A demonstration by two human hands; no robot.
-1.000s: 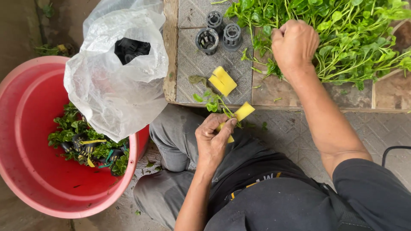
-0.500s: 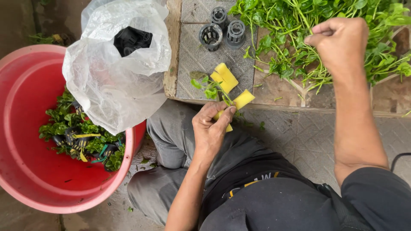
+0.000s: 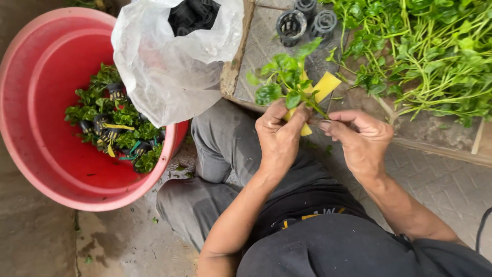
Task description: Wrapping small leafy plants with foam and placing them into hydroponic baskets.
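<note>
Left hand is raised over the lap, fingers closed around a leafy sprig and a yellow sponge strip. Right hand, at its 3 o'clock, pinches the stem with thumb and forefinger. Black mesh cups stand at 12 o'clock, loose greens at 2. Translucent crinkled bag and round red tub lie toward 9.

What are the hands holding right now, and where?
The left hand grips a leafy cutting and yellow strip at the stem base; the right hand pinches the same stem.
</note>
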